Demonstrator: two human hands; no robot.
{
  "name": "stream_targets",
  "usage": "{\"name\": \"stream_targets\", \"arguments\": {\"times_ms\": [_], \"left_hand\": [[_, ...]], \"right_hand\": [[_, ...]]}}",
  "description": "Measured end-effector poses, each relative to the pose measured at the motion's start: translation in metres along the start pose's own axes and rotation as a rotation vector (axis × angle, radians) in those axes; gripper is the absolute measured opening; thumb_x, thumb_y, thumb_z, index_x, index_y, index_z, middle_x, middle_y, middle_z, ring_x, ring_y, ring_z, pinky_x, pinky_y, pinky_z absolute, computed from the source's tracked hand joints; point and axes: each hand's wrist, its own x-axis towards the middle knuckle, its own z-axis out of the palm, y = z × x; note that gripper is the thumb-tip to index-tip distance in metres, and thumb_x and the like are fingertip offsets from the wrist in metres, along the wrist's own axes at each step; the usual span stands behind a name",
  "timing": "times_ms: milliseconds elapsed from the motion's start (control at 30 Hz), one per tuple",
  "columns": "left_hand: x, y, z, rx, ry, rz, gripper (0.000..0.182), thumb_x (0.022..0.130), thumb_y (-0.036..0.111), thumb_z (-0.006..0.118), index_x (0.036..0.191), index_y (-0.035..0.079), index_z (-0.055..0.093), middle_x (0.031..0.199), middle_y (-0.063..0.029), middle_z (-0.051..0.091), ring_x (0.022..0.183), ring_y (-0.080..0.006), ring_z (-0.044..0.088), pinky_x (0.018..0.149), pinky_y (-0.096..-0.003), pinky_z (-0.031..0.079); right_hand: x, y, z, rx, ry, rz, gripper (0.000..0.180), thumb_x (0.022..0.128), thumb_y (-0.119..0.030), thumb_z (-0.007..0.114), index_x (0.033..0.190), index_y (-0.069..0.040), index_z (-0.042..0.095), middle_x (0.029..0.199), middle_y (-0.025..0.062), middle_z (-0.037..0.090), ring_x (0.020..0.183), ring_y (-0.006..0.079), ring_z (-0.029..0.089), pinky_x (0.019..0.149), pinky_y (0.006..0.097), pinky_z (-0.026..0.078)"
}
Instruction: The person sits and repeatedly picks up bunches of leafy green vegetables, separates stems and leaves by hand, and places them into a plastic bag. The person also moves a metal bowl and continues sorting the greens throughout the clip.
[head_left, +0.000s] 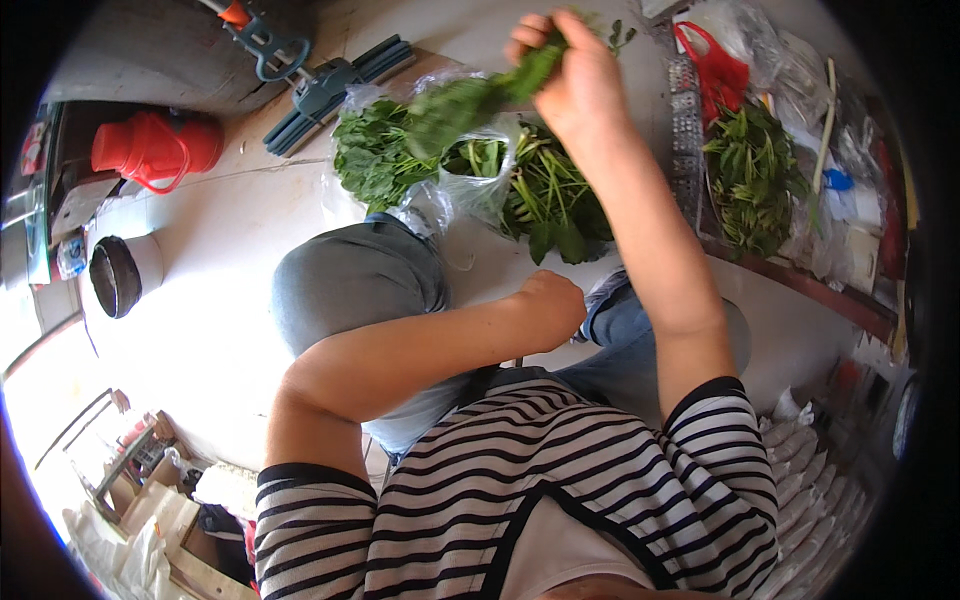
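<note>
My right hand (581, 71) is raised beyond the greens, its fingers wrapped around a bunch of leafy greens (480, 105) that is blurred and hangs to the left. Under this bunch, more leafy greens (375, 154) lie in a clear plastic bag (480, 187) on the floor. To their right is a loose pile of greens (562, 217), stems towards the bag. My left hand (551, 311) is in front of my body between my knees, back of the hand up. Its fingers are curled out of sight, so I cannot tell whether anything is in them.
A sponge mop head (330, 94) lies beyond the bag to the left, near a red thermos flask (157, 150) and a bin with a dark liner (124, 274). On the right, a low shelf (810, 289) bears picked leaves (754, 180), a red bag (716, 71) and plastic wrappings.
</note>
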Motion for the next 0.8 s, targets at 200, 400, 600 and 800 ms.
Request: {"name": "stream_targets", "arguments": {"times_ms": [200, 400, 600, 800], "left_hand": [[0.018, 0.001, 0.026, 0.032, 0.107, -0.117, 0.028, 0.084, 0.018, 0.062, 0.110, 0.009, 0.070, 0.124, -0.0115, 0.062, 0.113, -0.0289, 0.058, 0.091, -0.0414, 0.047], [0.024, -0.004, 0.033, -0.007, -0.016, -0.104, 0.036, 0.086, 0.027, 0.061, 0.119, 0.012, 0.067, 0.131, -0.0098, 0.059, 0.125, -0.0297, 0.050, 0.105, -0.0437, 0.036], [0.001, -0.026, 0.002, 0.146, 0.137, -0.157, 0.011, 0.072, 0.018, 0.069, 0.076, 0.008, 0.072, 0.081, -0.0123, 0.070, 0.076, -0.0227, 0.069, 0.058, -0.0363, 0.054], [-0.034, -0.080, -0.039, 0.248, 0.766, -0.573, 0.021, 0.076, 0.022, 0.072, 0.082, 0.005, 0.061, 0.080, -0.0097, 0.061, 0.076, -0.0267, 0.064, 0.064, -0.0400, 0.052]], "right_hand": [[0.047, 0.145, 0.022, 0.071, 0.268, 0.203, 0.014, 0.098, -0.011, 0.041, 0.093, 0.000, 0.048, 0.081, 0.0130, 0.055, 0.067, 0.0222, 0.057, 0.064, 0.0417, 0.052], [0.045, 0.205, -0.011, -0.542, 0.333, 0.518, 0.045, 0.089, -0.029, 0.062, 0.122, 0.000, 0.054, 0.128, 0.0164, 0.053, 0.107, 0.0256, 0.052, 0.088, 0.0424, 0.045], [0.021, 0.080, -0.033, -0.803, -0.235, 0.263, 0.048, 0.095, -0.026, 0.060, 0.130, 0.005, 0.047, 0.124, 0.0150, 0.057, 0.114, 0.0259, 0.058, 0.099, 0.0354, 0.047], [-0.039, -0.051, -0.108, -1.440, -0.101, 0.032, 0.039, 0.092, -0.026, 0.063, 0.119, 0.002, 0.057, 0.110, 0.0134, 0.065, 0.100, 0.0210, 0.065, 0.087, 0.0314, 0.052]]}}
